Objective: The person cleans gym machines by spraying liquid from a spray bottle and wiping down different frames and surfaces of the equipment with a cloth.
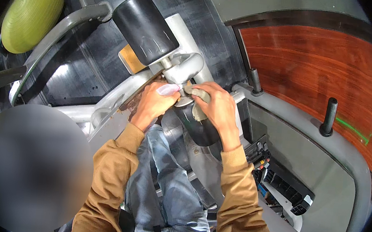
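My left hand (155,105) grips a whitish, pink-tinged item (169,89), possibly the head of a plastic bottle; the palm hides most of it. In my right hand (218,105) a grey-green cloth (201,94) is pinched, and its lower end hangs over a black foam roller (201,129). Both hands meet at a silver metal bracket (187,68) of an exercise machine, where the cloth touches the metal near the roller's end disc. Beyond the bracket, a larger black padded roller (145,29) is mounted on the same part.
Curved metal tubing (71,20) and yellow-green exercise balls (32,14) are at the left. A grey frame with upright black pegs (328,117) stands at the right, beside a red-brown wood panel (309,67). Below lies an open compartment with small items (272,190). A blurred disc covers the lower left.
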